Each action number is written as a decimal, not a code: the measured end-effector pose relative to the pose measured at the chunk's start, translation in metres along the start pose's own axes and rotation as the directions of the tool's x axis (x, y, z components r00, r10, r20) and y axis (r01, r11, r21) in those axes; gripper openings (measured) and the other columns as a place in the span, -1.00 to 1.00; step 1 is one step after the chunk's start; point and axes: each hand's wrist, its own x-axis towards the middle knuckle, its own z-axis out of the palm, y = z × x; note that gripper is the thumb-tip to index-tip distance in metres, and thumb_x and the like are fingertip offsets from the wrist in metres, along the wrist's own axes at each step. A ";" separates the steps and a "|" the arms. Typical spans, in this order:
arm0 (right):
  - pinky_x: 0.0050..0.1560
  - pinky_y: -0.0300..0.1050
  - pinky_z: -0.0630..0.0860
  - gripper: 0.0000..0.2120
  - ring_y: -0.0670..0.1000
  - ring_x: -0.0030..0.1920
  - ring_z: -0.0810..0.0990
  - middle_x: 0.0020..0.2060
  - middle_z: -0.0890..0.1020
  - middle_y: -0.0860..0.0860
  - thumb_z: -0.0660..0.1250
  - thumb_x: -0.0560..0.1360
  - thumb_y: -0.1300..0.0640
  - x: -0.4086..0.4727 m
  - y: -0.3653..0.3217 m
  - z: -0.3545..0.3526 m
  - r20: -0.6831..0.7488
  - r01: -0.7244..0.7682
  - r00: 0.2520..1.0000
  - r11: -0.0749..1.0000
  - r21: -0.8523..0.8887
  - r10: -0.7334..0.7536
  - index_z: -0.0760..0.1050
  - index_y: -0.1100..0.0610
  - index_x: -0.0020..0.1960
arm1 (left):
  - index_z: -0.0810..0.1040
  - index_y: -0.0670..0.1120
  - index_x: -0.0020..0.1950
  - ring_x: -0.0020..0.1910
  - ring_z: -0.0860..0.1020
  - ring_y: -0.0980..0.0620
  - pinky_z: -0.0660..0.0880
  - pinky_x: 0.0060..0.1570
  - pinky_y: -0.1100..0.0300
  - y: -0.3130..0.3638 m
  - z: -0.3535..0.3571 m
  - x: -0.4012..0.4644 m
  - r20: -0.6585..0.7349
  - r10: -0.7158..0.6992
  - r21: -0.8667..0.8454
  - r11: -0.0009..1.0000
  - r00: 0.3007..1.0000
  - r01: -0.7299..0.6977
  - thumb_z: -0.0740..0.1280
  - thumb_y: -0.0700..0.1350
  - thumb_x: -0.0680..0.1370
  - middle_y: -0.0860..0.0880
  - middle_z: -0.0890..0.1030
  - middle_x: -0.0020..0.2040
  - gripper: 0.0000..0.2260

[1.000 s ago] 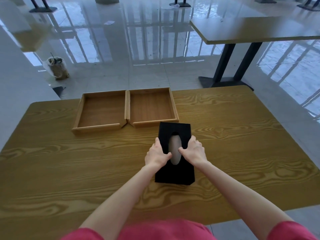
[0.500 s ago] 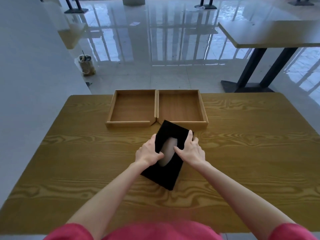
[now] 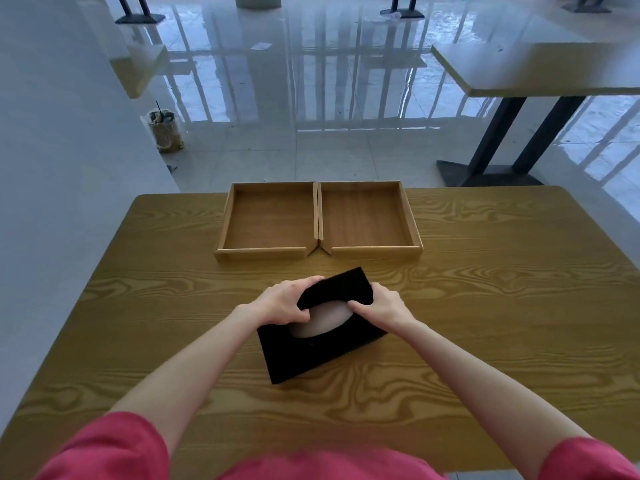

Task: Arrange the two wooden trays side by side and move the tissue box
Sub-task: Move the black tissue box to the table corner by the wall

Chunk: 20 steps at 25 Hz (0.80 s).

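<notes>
Two shallow wooden trays stand side by side at the table's far edge, the left tray (image 3: 266,220) and the right tray (image 3: 369,220) touching along their inner walls. A black tissue box (image 3: 311,355) with an oval opening lies on the table just in front of them, turned nearly crosswise. My left hand (image 3: 280,303) grips its left side and my right hand (image 3: 381,304) grips its right side, both over the top near the opening. The hands hide part of the box's top.
The wooden table (image 3: 485,323) stretches wide on both sides of the box. Beyond it is a glossy tiled floor, another table (image 3: 540,67) at the back right, a grey wall on the left, and a bagged cup (image 3: 164,131) on the floor.
Both hands have turned the tissue box from lengthwise towards crosswise, its far end swinging to the right. The view has shifted, so the trays now sit in the centre.
</notes>
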 end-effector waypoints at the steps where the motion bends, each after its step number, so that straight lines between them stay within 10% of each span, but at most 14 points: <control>1: -0.04 -0.14 0.44 -0.51 0.13 0.14 0.53 0.14 0.56 0.13 0.32 0.42 -0.10 0.000 0.001 0.002 -0.011 -0.016 1.000 1.000 -0.003 0.016 0.38 0.16 0.24 | 0.16 0.09 0.45 0.27 0.45 -0.04 0.44 0.23 0.05 -0.001 0.002 0.001 -0.002 0.012 -0.012 1.000 1.000 -0.012 0.30 -0.17 0.42 -0.05 0.47 0.33 -0.36; 12: -0.06 -0.10 0.42 -0.51 0.14 0.10 0.53 0.09 0.58 0.11 0.29 0.41 -0.17 0.002 0.006 0.012 -0.058 -0.119 0.991 0.993 -0.024 0.117 0.44 0.17 0.16 | 0.27 -0.12 0.41 0.41 0.27 -0.09 0.23 0.40 0.04 -0.021 0.026 -0.021 -0.362 -0.199 -0.207 0.970 0.911 0.129 0.34 -0.14 0.47 -0.13 0.34 0.42 -0.47; 16: 0.05 -0.06 0.44 -0.50 0.13 0.17 0.50 0.15 0.56 0.10 0.29 0.42 -0.18 0.000 0.009 0.010 -0.037 -0.097 0.995 0.995 0.027 0.098 0.43 0.14 0.19 | 0.04 -0.16 0.48 0.46 0.14 -0.15 0.15 0.45 -0.04 -0.032 0.042 -0.042 -0.163 -0.598 -0.654 0.661 0.785 0.367 0.41 -0.02 0.43 -0.21 0.14 0.48 -0.23; 20: 0.11 -0.09 0.46 -0.45 0.10 0.19 0.51 0.19 0.55 0.09 0.32 0.41 -0.18 -0.005 0.015 0.010 0.024 -0.156 0.988 0.966 0.205 0.155 0.41 0.14 0.25 | 0.27 -0.18 0.38 0.30 0.42 -0.10 0.38 0.31 0.01 -0.037 0.053 -0.054 0.046 -0.592 -0.833 0.421 0.805 0.358 0.38 0.00 0.45 -0.16 0.42 0.36 -0.41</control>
